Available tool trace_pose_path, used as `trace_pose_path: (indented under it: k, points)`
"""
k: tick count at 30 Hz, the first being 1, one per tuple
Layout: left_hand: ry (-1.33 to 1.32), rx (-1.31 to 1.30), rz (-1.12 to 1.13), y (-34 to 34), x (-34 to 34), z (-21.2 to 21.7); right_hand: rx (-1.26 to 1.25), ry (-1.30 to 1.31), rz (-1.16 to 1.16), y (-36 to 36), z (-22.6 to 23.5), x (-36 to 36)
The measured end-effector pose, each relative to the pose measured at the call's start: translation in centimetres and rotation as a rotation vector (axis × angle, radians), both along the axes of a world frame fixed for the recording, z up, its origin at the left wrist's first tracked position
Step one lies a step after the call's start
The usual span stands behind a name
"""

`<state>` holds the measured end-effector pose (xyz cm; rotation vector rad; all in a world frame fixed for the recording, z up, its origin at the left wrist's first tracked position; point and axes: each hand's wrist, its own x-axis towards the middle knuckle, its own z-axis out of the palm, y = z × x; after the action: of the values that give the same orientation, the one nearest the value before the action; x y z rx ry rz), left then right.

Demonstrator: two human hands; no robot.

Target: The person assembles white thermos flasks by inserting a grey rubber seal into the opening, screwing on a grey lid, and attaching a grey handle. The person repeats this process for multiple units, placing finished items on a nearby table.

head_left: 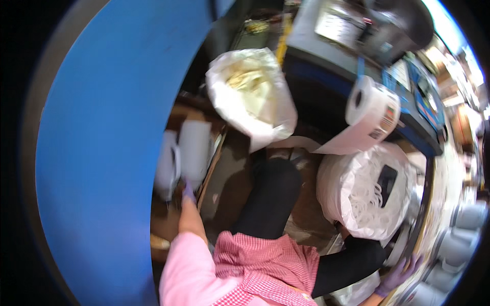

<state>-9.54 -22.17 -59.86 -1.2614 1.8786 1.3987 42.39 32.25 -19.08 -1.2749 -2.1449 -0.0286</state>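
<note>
Currently the left hand (188, 193), in a purple glove, reaches down and forward to a pair of pale jugs (182, 155) standing side by side on a low shelf (162, 224); its fingers seem closed at the base or handle of the nearer jug, but motion blur hides the grip, so I cannot tell how firmly it pinches. The right hand (399, 274), also gloved, lies far out to the person's right with fingers spread on a counter edge (426, 239), apparently as a brace. Risks, as judged — the jugs touch each other, so pulling one could drag or tip its neighbour off the shelf. A weak grip low on the jug could let it swing and spill. Ahead of the left hand sits a white bag of scraps (251, 94); to its right a lined bin (365, 196) under a paper roll (371, 109) — tight quarters, so a lifted jug could knock either. The bent posture over one knee (273, 196) adds some imbalance.
</note>
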Motion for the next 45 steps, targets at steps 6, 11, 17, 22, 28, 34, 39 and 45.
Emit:
trace_pose_path:
  k: [6, 11, 17, 22, 28, 34, 39, 45]
  points:
    - [0.089, 0.164, 0.334, -1.4, -3.6, -3.6, -0.163, 0.058, 0.035, -2.8, 1.5, -6.2]
    - [0.371, 0.180, -0.209, 12.3, -6.1, 4.6, -0.140, 0.107, 0.281, -3.1, 0.7, -9.3]
    - [0.705, 0.501, -0.742, 26.5, -1.6, 23.2, -1.306, 0.594, 0.620, -7.6, -7.1, -10.8]
    - [0.679, 0.893, -1.005, 32.2, 4.4, 33.9, -1.749, 0.795, 0.570, -9.4, -7.7, -12.0]
    - [0.359, 1.376, -0.972, 33.4, 7.8, 40.4, -0.968, 0.641, 0.818, -9.8, -4.2, -7.4]
    - [0.711, 1.381, -1.234, 38.0, 12.4, 43.2, -0.828, 0.110, 0.938, -3.6, 4.6, -3.2]
    - [0.277, 1.392, -1.838, 40.8, 19.9, 44.5, -0.229, 0.266, 1.072, -5.9, 8.1, -10.9]
    - [0.278, 1.256, -2.104, 38.4, 18.6, 48.3, -0.111, 0.212, 1.144, -8.4, 7.9, -10.3]
